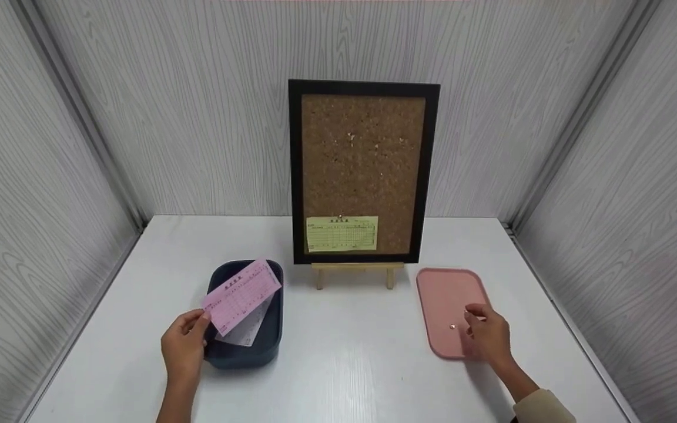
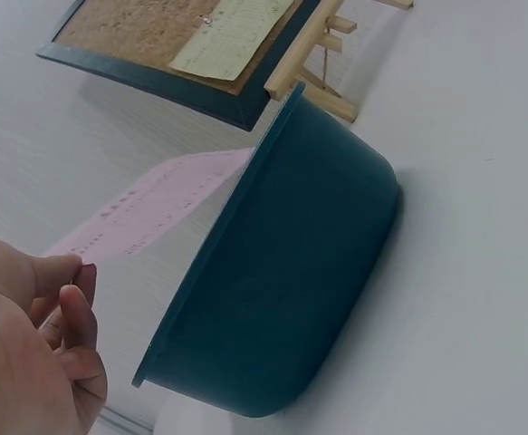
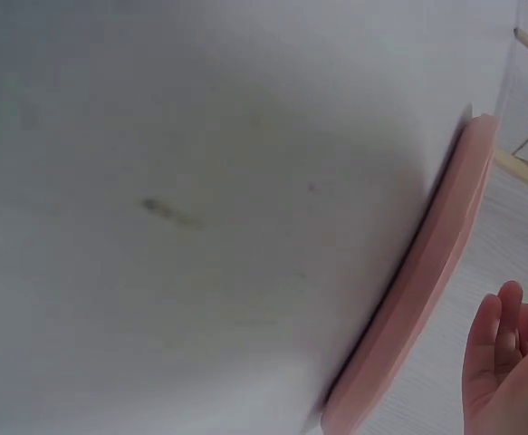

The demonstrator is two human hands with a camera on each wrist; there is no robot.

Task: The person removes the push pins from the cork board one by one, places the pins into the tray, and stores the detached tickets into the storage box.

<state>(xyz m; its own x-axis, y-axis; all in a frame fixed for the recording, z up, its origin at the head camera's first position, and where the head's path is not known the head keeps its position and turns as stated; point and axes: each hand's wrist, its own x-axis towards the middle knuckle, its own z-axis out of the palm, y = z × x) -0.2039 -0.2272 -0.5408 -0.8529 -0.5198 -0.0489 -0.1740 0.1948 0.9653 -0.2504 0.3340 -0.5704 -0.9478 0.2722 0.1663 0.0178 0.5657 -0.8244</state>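
Pink slip (image 1: 242, 296): I pinch it at its near-left corner between thumb and fingertips of my left hand (image 1: 183, 348). It hangs over the dark blue tub (image 1: 248, 346), which sits left of centre on the white table (image 1: 350, 358), nearer the front edge than the back. The slip's long axis runs from my grip up and away to the right, toward the cork board (image 1: 364, 170); its far end points at the board's lower left corner. A white slip (image 1: 249, 332) lies in the tub beneath it.

The left wrist view agrees: fingers (image 2: 69, 304) closed on the slip's end, paper stretching out past the tub rim (image 2: 245, 195).

Board: black frame, propped on a small wooden easel (image 1: 354, 274) at the middle of the table, toward the back edge. A yellow-green slip (image 1: 341, 234) is pinned along its lower edge. My left hand is the nearer one to the board's free cork.

Right hand (image 1: 487, 333): over the near half of the pink tray (image 1: 447, 294), right of the easel, fingers curled down toward a small pin (image 1: 453, 326). I cannot tell whether they have anything yet.

Writing: all three slips carry a printed table with a heading line; characters too small to read. No brand visible.
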